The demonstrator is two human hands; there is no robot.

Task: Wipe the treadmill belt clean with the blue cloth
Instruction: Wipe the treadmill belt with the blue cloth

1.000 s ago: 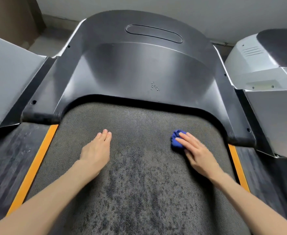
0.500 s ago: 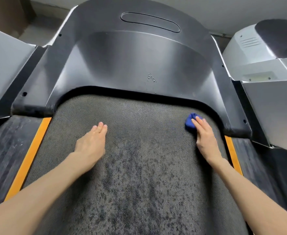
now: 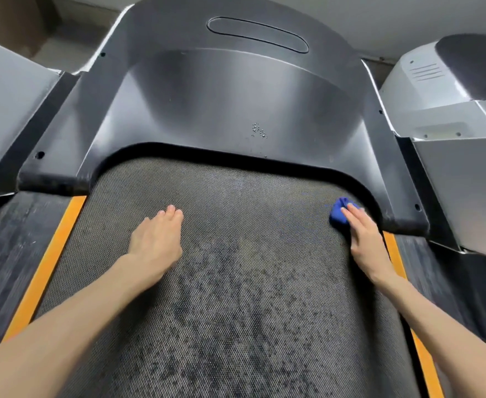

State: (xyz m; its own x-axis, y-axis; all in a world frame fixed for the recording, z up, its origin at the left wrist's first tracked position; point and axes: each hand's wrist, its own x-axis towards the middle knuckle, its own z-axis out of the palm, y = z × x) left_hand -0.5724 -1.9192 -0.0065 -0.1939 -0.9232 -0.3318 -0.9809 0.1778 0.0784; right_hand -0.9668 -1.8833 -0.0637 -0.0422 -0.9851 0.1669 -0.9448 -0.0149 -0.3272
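One wide-angle camera, worn on the person's head, looks forward and steeply down along a dark grey textured treadmill belt, close enough that both bare forearms enter from the bottom corners and the left hand and right hand lie at mid-frame. It faces the machine's front end, where a glossy black curved plastic motor cover fills the upper half. The lens takes in the orange strips along both belt edges and a silver-grey plastic machine housing at the far right.
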